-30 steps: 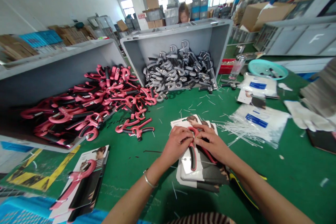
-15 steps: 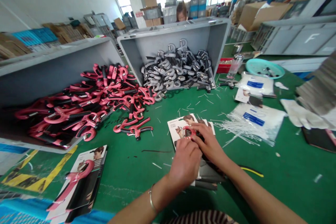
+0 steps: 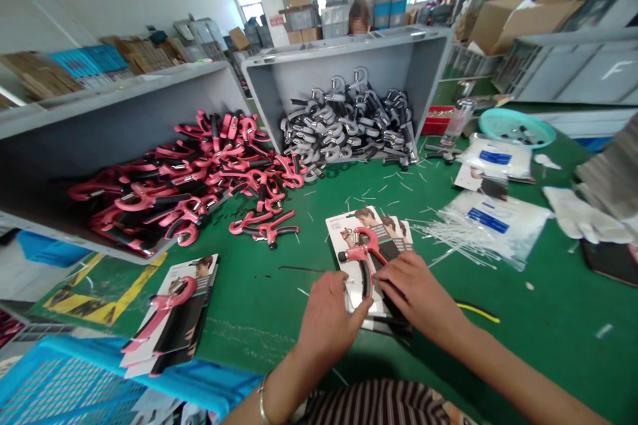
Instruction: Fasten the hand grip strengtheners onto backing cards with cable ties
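Note:
A pink-and-black hand grip strengthener (image 3: 366,254) lies on a printed backing card (image 3: 343,232), its spring and hook end pointing away from me. My left hand (image 3: 329,315) is closed at the card's left edge, thumb against the lower end of one handle. From the right, my right hand (image 3: 419,289) pinches around the other handle; its fingertips partly hide that handle. Beneath and behind this card more printed cards (image 3: 401,229) are fanned out on the green table (image 3: 249,319).
Pink strengtheners spill from a tipped grey bin (image 3: 129,106) at left; grey ones fill another bin (image 3: 423,73). Carded strengtheners (image 3: 172,319) lie near a blue crate (image 3: 64,372). White zip ties (image 3: 448,236), plastic bags (image 3: 523,222) and a yellow-black tool handle (image 3: 476,311) sit at right. A person is behind the bins.
Both hands have moved down from the spring end to the handles, uncovering the strengthener on its card. My left hand has shifted left, apart from the right. The view has shifted slightly.

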The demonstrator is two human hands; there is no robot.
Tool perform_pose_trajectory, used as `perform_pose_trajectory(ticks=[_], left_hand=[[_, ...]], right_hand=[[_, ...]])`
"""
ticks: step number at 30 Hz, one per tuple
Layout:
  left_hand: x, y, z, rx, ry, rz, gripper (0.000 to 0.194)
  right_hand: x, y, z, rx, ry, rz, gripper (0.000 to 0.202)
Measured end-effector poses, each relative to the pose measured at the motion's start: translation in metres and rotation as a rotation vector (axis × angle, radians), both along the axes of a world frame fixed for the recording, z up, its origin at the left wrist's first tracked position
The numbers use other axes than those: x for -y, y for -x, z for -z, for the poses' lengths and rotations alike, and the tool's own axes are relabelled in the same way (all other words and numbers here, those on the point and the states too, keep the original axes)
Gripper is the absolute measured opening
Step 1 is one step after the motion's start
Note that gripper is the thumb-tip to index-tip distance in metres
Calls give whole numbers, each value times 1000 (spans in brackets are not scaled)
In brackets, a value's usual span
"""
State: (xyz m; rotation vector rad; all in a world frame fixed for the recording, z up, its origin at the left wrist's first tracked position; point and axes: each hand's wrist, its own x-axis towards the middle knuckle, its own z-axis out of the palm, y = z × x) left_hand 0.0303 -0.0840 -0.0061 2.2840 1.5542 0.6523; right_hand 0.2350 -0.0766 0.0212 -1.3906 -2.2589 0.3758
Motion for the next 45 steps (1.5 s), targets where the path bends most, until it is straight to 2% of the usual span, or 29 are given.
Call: perform_pose_trajectory(ticks=[4, 8, 11, 14, 18, 24, 29, 34, 36, 40, 45], left_hand=[[-2, -2, -3, 49, 58, 10, 19], [-8, 11, -13, 57, 77, 124, 16], [-15, 27, -14, 140, 89, 236, 19], [-19, 30, -12, 235, 52, 299, 23], [-22, 15, -9, 349, 33, 233, 16], [-25, -1, -7, 527, 97, 167, 9], [-23, -1, -5, 633, 202, 139, 9], [-24, -3, -1, 743, 276, 70, 7], [-26, -3, 0, 786, 334, 42, 7], [-27, -2, 2, 844, 440, 27, 8], [-26, -2, 2, 861, 458, 45, 9]], right_hand=[[2, 18, 1, 273, -66, 32, 13], [-3, 29, -4, 367, -107, 50, 17], [-4, 29, -11, 286, -21, 26, 15], [-4, 23, -12, 66, 124, -33, 14], [-7, 10, -5, -102, 146, -81, 20], [-12, -1, 0, -55, -17, -70, 27], [-11, 7, 1, -209, 84, -70, 21], [-9, 15, 10, -235, 137, 63, 18], [-10, 13, 9, -209, 126, 36, 10], [-10, 2, 2, -27, -1, -13, 17], [-8, 1, -6, 206, -101, -9, 21]])
